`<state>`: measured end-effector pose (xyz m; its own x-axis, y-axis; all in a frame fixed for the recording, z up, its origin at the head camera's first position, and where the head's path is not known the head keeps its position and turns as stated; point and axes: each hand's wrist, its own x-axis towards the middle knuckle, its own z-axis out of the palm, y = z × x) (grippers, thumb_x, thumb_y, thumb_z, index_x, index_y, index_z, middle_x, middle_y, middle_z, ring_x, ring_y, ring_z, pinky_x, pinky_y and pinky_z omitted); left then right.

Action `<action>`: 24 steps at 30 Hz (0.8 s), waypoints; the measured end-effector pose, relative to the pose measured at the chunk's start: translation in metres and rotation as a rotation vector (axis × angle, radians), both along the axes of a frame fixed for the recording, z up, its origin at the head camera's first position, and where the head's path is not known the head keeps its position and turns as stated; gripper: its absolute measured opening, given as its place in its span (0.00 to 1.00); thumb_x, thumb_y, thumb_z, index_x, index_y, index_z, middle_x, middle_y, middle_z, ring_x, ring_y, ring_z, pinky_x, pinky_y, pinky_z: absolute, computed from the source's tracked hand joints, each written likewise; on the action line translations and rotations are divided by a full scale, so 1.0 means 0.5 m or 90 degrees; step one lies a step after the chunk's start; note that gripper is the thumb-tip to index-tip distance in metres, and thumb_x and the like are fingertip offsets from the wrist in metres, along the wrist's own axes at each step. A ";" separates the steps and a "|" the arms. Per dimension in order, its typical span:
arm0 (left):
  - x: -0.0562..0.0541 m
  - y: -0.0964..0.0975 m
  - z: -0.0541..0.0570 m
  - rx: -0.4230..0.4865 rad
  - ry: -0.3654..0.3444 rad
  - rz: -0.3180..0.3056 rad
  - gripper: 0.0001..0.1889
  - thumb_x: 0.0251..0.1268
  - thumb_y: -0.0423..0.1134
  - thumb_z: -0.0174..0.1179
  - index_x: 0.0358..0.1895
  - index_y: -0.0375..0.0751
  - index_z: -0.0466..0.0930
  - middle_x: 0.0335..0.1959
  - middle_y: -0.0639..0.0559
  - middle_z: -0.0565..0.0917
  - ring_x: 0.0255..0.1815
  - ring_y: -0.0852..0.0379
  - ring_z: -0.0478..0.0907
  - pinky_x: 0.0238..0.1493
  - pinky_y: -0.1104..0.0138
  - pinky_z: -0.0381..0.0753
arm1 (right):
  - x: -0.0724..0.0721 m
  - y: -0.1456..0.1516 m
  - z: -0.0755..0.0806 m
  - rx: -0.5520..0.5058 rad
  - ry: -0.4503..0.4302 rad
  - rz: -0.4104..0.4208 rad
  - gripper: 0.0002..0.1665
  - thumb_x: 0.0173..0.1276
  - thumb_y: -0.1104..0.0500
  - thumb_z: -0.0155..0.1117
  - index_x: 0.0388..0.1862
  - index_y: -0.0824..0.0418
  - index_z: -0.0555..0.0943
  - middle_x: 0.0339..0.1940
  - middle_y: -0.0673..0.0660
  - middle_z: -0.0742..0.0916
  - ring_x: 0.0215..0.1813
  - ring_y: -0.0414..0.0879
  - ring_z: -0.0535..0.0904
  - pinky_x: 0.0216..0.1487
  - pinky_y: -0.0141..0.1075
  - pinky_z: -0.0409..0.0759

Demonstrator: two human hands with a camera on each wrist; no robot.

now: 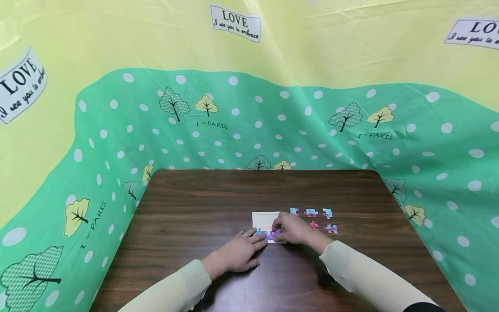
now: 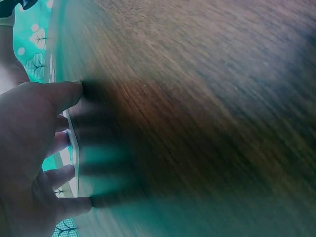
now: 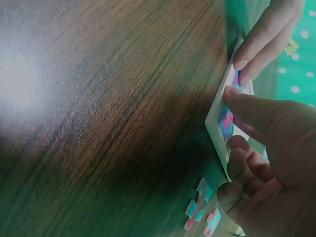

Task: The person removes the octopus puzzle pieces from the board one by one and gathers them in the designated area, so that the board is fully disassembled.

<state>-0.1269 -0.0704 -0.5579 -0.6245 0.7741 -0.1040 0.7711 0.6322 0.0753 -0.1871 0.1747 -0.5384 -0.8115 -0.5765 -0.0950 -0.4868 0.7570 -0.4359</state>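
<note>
A pale puzzle board (image 1: 265,220) lies on the table with blue, pink and purple puzzle pieces (image 3: 226,124) along its near side. My left hand (image 1: 238,253) rests palm down at the board's left, fingers spread and fairly straight, fingertips over the board's edge and the leftmost pieces. Over the board's right part, my right hand (image 1: 296,229) has thumb and index finger pinching a pink-and-purple puzzle piece in the near row. In the right wrist view the thumb (image 3: 252,106) lies at the near edge, and the other fingers curl beside the board. The hand partly hides that piece.
Several loose puzzle pieces lie right of the board, among them a blue one (image 1: 311,212), a pink one (image 1: 313,225) and a blue-and-pink one (image 1: 331,229). The dark wooden table (image 1: 187,208) backs onto a green and yellow printed cloth (image 1: 218,108).
</note>
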 end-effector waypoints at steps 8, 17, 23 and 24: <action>0.005 0.001 0.008 0.002 -0.003 0.005 0.35 0.73 0.59 0.58 0.79 0.53 0.64 0.82 0.56 0.62 0.81 0.43 0.60 0.69 0.41 0.73 | 0.002 -0.009 0.000 0.006 -0.011 -0.028 0.10 0.54 0.56 0.82 0.32 0.53 0.86 0.33 0.48 0.81 0.35 0.42 0.74 0.39 0.39 0.75; 0.005 0.002 0.014 0.005 -0.014 0.009 0.35 0.72 0.58 0.59 0.78 0.52 0.66 0.81 0.55 0.63 0.81 0.42 0.61 0.68 0.41 0.74 | 0.002 -0.017 0.008 0.008 -0.035 -0.044 0.12 0.54 0.58 0.81 0.31 0.54 0.83 0.28 0.50 0.82 0.32 0.43 0.73 0.34 0.39 0.73; 0.004 0.003 0.012 0.008 -0.011 0.008 0.35 0.72 0.58 0.59 0.78 0.52 0.67 0.81 0.55 0.64 0.81 0.42 0.61 0.68 0.40 0.74 | 0.002 -0.011 0.014 -0.008 -0.036 -0.028 0.09 0.57 0.61 0.78 0.32 0.54 0.84 0.27 0.47 0.82 0.31 0.41 0.73 0.35 0.38 0.74; 0.004 0.003 0.011 0.007 -0.008 0.008 0.35 0.72 0.58 0.59 0.78 0.53 0.66 0.81 0.55 0.64 0.80 0.42 0.61 0.68 0.41 0.74 | 0.001 -0.009 0.014 -0.010 -0.036 -0.025 0.09 0.58 0.61 0.77 0.32 0.53 0.84 0.27 0.46 0.82 0.31 0.41 0.74 0.35 0.37 0.74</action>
